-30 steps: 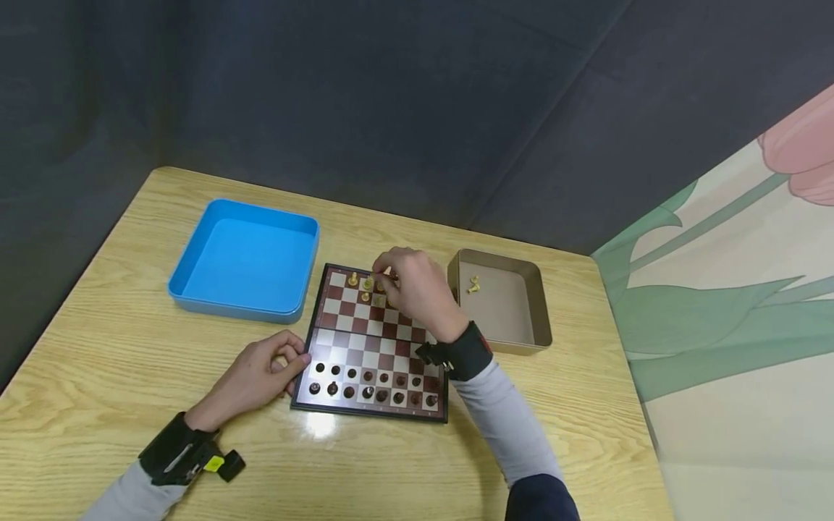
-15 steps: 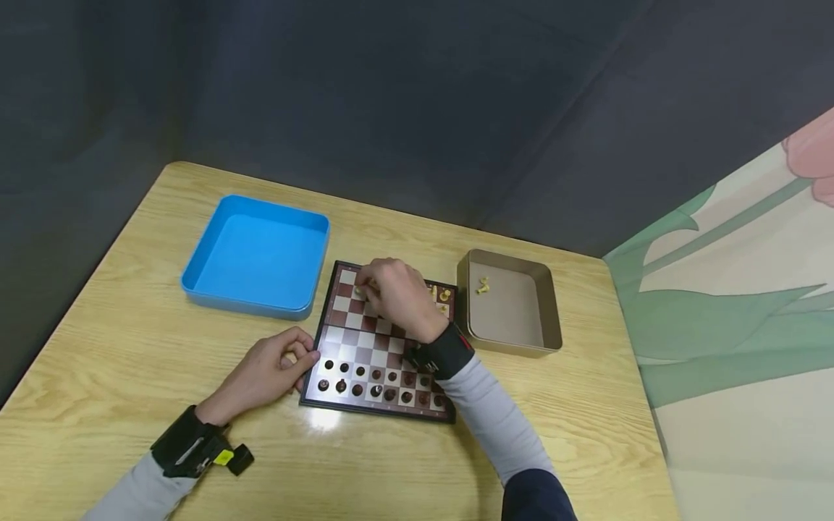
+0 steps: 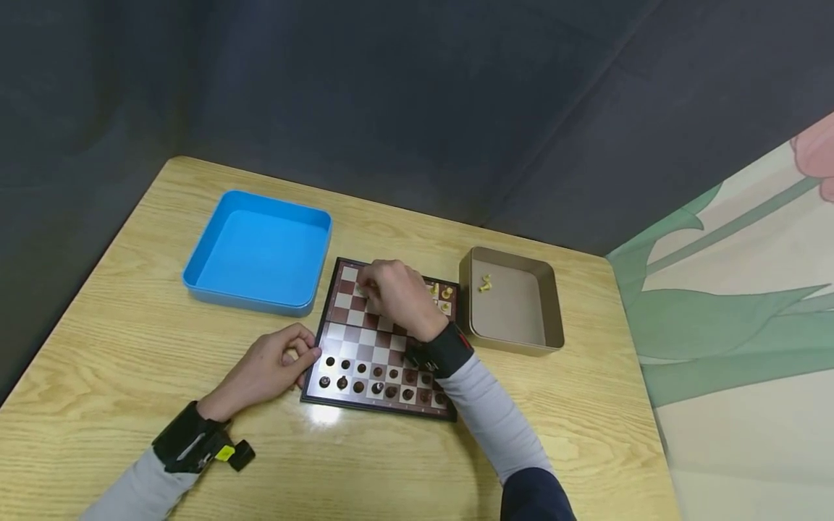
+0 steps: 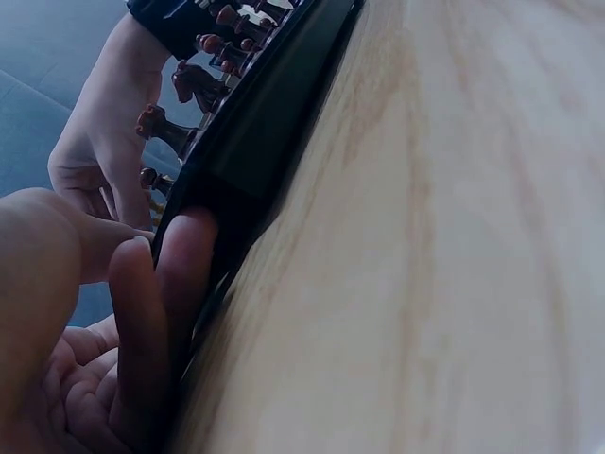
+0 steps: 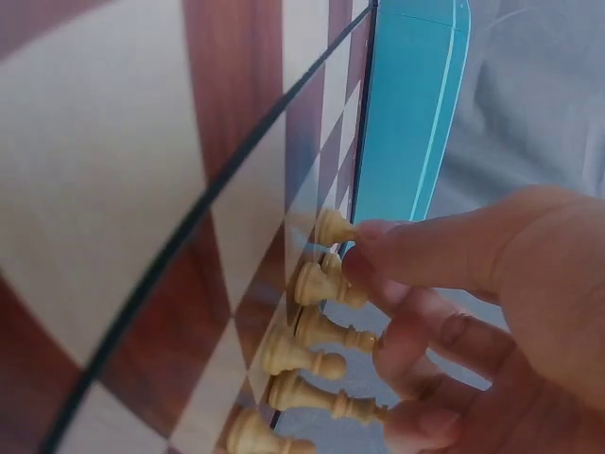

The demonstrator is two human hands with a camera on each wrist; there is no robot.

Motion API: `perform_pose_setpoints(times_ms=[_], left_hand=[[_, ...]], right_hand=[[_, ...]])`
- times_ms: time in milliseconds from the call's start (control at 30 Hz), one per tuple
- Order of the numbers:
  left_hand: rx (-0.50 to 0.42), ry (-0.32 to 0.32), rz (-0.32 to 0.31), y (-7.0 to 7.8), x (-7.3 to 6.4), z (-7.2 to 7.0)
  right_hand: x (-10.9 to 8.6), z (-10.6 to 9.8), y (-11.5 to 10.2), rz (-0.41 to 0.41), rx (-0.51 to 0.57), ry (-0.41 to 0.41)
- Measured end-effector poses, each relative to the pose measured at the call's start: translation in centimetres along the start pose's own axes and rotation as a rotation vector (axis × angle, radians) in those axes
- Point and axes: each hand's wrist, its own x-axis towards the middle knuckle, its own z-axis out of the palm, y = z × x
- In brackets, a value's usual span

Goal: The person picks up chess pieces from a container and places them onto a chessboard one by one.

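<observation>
A folding chessboard (image 3: 355, 334) lies on the table, dark chess pieces (image 3: 358, 387) in two rows along its near side. My left hand (image 3: 270, 365) holds the board's left edge; the left wrist view has the thumb at the upper rim and fingertips (image 4: 184, 251) against the black side. Over the far left part of the board is my right hand (image 3: 400, 293). Its thumb and index finger pinch a pale pawn (image 5: 331, 228), whose base is at a square. Other pale pieces (image 5: 298, 355) stand beside it, under the curled remaining fingers; the hand hides most of them from the head view.
A blue tray (image 3: 260, 253) sits at the back left, close to the board. To the board's right is a beige tin (image 3: 515, 311) with a few pale pieces (image 3: 485, 284) lying in it. A dark curtain (image 3: 391, 108) hangs behind the table.
My right hand has moved left along the far rows, uncovering pale pieces at the far right. Since half a second ago it has barely moved. The left hand keeps its hold on the board.
</observation>
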Motion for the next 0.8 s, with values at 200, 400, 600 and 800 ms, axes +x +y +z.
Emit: perform_pose_setpoints(times_ms=[200,400,600,800], left_hand=[[-0.001,-0.002,-0.01,0.1,-0.1,0.0],[-0.004,-0.008,-0.002,0.2,0.0,-0.1],[0.0,-0.006,0.004,0.0,0.0,-0.2],[-0.015,-0.002,0.014,0.1,0.1,0.0]], right_hand=[[-0.1,-0.2,0.0,-0.012,-0.022,0.001],[-0.4,-1.4,0.0,-0.008,-0.041,0.012],[-1.0,-3.0,0.3,0.027,-0.026,0.036],[-1.6,-4.7,1.4,0.055,-0.043,0.074]])
